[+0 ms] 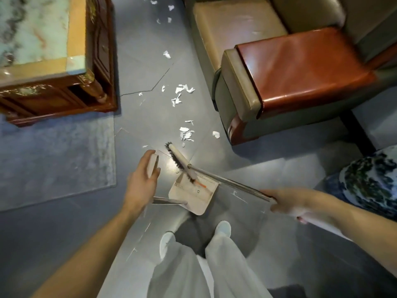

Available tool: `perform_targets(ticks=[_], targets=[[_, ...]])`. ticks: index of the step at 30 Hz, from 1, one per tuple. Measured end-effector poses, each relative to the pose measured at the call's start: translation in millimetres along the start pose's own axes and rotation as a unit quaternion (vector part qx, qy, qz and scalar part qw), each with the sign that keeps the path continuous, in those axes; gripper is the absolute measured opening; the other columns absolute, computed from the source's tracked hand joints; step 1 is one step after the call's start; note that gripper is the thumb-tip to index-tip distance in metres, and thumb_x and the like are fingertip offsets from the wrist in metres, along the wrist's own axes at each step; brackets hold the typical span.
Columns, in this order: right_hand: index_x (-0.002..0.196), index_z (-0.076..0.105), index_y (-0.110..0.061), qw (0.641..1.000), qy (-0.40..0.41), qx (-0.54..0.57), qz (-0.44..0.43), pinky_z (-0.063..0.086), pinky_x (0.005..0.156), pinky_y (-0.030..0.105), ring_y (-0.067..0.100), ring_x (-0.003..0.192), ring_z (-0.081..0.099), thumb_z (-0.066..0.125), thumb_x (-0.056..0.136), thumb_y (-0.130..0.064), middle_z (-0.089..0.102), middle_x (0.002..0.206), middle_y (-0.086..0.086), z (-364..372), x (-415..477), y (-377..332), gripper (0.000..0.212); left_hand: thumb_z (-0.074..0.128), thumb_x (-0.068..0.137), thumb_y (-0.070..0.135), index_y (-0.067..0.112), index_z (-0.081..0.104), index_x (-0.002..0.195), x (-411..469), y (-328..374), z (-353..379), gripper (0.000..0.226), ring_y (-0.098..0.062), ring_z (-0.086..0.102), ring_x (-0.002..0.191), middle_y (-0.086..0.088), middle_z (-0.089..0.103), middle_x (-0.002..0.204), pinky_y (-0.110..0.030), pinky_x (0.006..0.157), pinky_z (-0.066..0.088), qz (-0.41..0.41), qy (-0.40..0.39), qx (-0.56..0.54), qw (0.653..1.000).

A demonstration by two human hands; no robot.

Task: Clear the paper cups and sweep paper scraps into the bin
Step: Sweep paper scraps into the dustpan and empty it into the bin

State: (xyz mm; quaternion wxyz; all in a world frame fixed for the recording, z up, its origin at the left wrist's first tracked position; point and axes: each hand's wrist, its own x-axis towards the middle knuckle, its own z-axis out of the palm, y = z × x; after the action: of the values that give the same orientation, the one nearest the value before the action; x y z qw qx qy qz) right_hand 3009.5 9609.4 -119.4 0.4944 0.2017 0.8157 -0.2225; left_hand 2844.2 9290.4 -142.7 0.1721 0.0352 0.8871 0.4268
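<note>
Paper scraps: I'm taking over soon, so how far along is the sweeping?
Early. Done: no cups show in this view, though only a corner of the table is visible. In hand: the left hand holds the dustpan, the right hand the broom, its brush over the dustpan, which looks empty. Left: scraps lie on the floor from just ahead of the brush up between table and armchair.

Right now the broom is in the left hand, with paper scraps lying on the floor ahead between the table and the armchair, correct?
Not quite: the head view shows the broom in the grip of the right hand; the left hand holds the dustpan handle. The paper scraps do lie on the floor between table and armchair.
</note>
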Motion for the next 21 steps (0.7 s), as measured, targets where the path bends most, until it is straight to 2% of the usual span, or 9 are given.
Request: perform_targets(ticks=[2, 4, 6, 10, 14, 17, 18, 19, 21], targets=[[0.141, 0.032, -0.049, 0.999, 0.035, -0.001, 0.001, 0.038, 0.032, 0.021, 0.016, 0.040, 0.053, 0.043, 0.090, -0.013, 0.062, 0.110, 0.011, -17.6, 4.4, -3.4, 0.063, 0.055, 0.097, 0.020, 0.040, 0.047, 0.131, -1.3, -1.5, -1.7, 0.041, -0.025, 0.059, 0.076, -0.006, 0.064, 0.106, -0.041, 0.077, 0.052, -0.012, 0.024, -0.025, 0.999], [0.141, 0.031, -0.052, 0.997, 0.075, -0.004, 0.003, 0.037, 0.033, 0.018, 0.015, 0.045, 0.054, 0.046, 0.092, -0.016, 0.059, 0.092, 0.003, -36.4, 12.7, -12.8, 0.062, 0.056, 0.097, 0.021, 0.042, 0.048, 0.131, -0.3, -1.7, -4.3, 0.041, -0.013, 0.055, 0.064, -0.001, 0.061, 0.092, -0.033, 0.064, 0.050, -0.017, 0.039, -0.035, 0.999], [0.142, 0.031, -0.049, 0.995, 0.094, -0.024, -0.004, 0.038, 0.035, 0.018, 0.014, 0.049, 0.056, 0.047, 0.092, -0.017, 0.058, 0.087, 0.001, -58.8, 23.4, -28.0, 0.062, 0.055, 0.098, 0.022, 0.044, 0.046, 0.131, 2.7, -1.0, -7.2, 0.041, -0.013, 0.056, 0.068, 0.006, 0.057, 0.090, -0.035, 0.066, 0.052, -0.024, 0.049, -0.042, 0.998], [0.142, 0.035, -0.035, 0.994, 0.095, -0.048, -0.002, 0.049, 0.043, 0.028, 0.024, 0.054, 0.061, 0.043, 0.092, -0.010, 0.063, 0.083, 0.012, -101.8, 52.7, -64.5, 0.056, 0.053, 0.098, 0.022, 0.053, 0.043, 0.126, 18.7, 2.0, -20.2, 0.043, -0.015, 0.057, 0.076, 0.017, 0.054, 0.087, -0.032, 0.069, 0.052, -0.032, 0.070, -0.058, 0.995], [0.146, 0.035, -0.025, 0.991, 0.121, -0.056, 0.011, 0.045, 0.041, 0.024, 0.021, 0.064, 0.059, 0.043, 0.093, -0.004, 0.058, 0.094, 0.011, -130.5, 92.3, -98.0, 0.057, 0.052, 0.099, 0.018, 0.041, 0.043, 0.135, 52.3, -2.9, -33.4, 0.044, -0.018, 0.059, 0.087, 0.006, 0.056, 0.109, -0.033, 0.077, 0.053, -0.043, 0.090, -0.054, 0.993], [0.145, 0.036, -0.013, 0.989, 0.117, -0.090, 0.018, 0.051, 0.046, 0.031, 0.027, 0.076, 0.064, 0.046, 0.092, 0.002, 0.061, 0.102, 0.016, -143.3, 121.1, -122.9, 0.056, 0.053, 0.098, 0.016, 0.037, 0.045, 0.135, 84.2, -3.4, -38.1, 0.044, -0.012, 0.055, 0.064, 0.003, 0.059, 0.086, -0.019, 0.050, 0.049, -0.051, 0.107, -0.050, 0.992], [0.143, 0.038, -0.009, 0.988, 0.114, -0.101, 0.019, 0.051, 0.049, 0.032, 0.029, 0.079, 0.064, 0.047, 0.092, 0.002, 0.061, 0.107, 0.018, -145.5, 131.5, -130.6, 0.053, 0.053, 0.098, 0.016, 0.037, 0.045, 0.135, 96.2, -2.2, -40.3, 0.044, -0.012, 0.054, 0.061, 0.002, 0.059, 0.086, -0.019, 0.047, 0.047, -0.051, 0.103, -0.054, 0.992], [0.142, 0.040, -0.007, 0.988, 0.112, -0.108, 0.022, 0.050, 0.047, 0.031, 0.029, 0.079, 0.062, 0.047, 0.093, 0.001, 0.061, 0.111, 0.019, -146.3, 140.4, -137.8, 0.050, 0.053, 0.098, 0.015, 0.037, 0.045, 0.135, 108.1, -1.3, -42.4, 0.045, -0.015, 0.057, 0.064, -0.003, 0.062, 0.092, -0.024, 0.050, 0.050, -0.050, 0.097, -0.059, 0.992], [0.142, 0.039, -0.009, 0.987, 0.102, -0.125, 0.026, 0.046, 0.039, 0.026, 0.026, 0.074, 0.058, 0.047, 0.094, -0.002, 0.059, 0.113, 0.019, -143.3, 152.3, -149.8, 0.049, 0.051, 0.098, 0.014, 0.036, 0.043, 0.136, 128.1, 0.1, -48.1, 0.045, -0.029, 0.064, 0.089, -0.015, 0.062, 0.115, -0.038, 0.071, 0.056, -0.048, 0.084, -0.054, 0.994]])
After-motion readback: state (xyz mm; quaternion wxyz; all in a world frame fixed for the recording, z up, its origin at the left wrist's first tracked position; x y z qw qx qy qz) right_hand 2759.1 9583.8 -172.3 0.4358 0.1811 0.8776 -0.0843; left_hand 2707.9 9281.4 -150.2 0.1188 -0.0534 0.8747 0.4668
